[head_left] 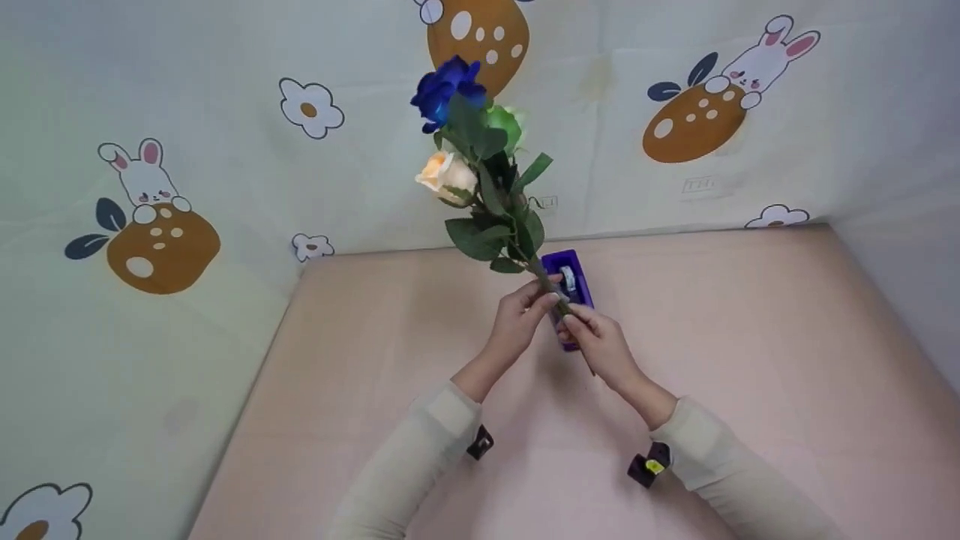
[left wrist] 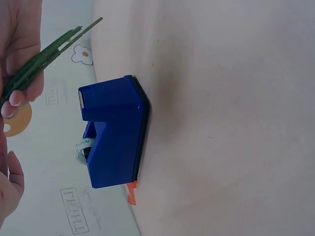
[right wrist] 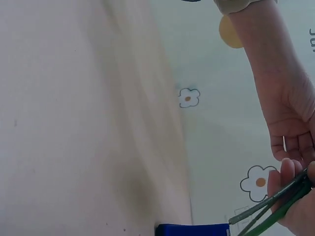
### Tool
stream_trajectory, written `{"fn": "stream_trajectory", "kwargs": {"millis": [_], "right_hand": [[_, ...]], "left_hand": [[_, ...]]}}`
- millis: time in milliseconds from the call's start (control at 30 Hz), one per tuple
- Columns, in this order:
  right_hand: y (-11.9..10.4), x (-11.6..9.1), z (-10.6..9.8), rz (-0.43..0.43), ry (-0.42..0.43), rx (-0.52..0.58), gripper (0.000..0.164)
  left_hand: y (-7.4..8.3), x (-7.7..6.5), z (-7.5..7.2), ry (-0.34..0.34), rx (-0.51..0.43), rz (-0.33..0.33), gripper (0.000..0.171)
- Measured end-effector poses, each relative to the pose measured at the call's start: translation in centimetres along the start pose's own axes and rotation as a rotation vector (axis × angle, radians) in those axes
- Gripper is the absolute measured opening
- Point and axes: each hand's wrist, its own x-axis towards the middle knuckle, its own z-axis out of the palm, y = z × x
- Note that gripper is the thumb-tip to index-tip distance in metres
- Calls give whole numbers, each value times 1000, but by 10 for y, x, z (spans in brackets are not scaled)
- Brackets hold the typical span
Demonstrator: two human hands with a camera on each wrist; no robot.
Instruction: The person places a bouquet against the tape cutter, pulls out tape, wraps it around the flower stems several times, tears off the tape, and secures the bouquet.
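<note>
A bunch of roses slants up and away above the table: one blue rose (head_left: 450, 90), one peach rose (head_left: 450, 178) and one pale green rose (head_left: 504, 129), with dark green leaves. My left hand (head_left: 519, 315) pinches the gathered stems below the leaves. Just lower, my right hand (head_left: 604, 346) holds the same stems (left wrist: 47, 56) between thumb and fingers. Their cut ends stick out past the right hand. Beneath the hands stands a blue tape dispenser (left wrist: 118, 137) with a roll of tape (left wrist: 84, 150) in it, partly hidden by the hands in the head view.
The dispenser stands on a pale pink table (head_left: 360, 360). A small orange-red thing (left wrist: 131, 192) shows beside its base in the left wrist view. Behind the table hangs a pale cloth (head_left: 600, 97) printed with rabbits and flowers. Black devices (head_left: 649, 466) sit at the wrists.
</note>
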Motion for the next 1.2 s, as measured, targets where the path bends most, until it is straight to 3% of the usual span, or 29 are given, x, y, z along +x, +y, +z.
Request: {"fn": "stream_trajectory", "kwargs": {"millis": [100,300,400,600,800,1033,1200], "right_hand": [[2,0,1,22,38,57,25],[6,2,2,100,106,179,25],[8,4,2,133,133,209,25],[8,5,4,133,150,260,24],[4,3,15,164,182,315,12],[3,3,24,185,188,350,17],[4,2,28,187,157,363,19]], "left_hand": [[0,1,0,3,-30,-35,29],[1,3,-1,-34,12,-121,26],[4,3,2,-15,21,-151,25],[7,1,14,89,68,-136,20],[6,-2,23,167,75,-127,15],[9,-2,25,209,220,-127,20],[9,-6,25,198,103,-163,19]]}}
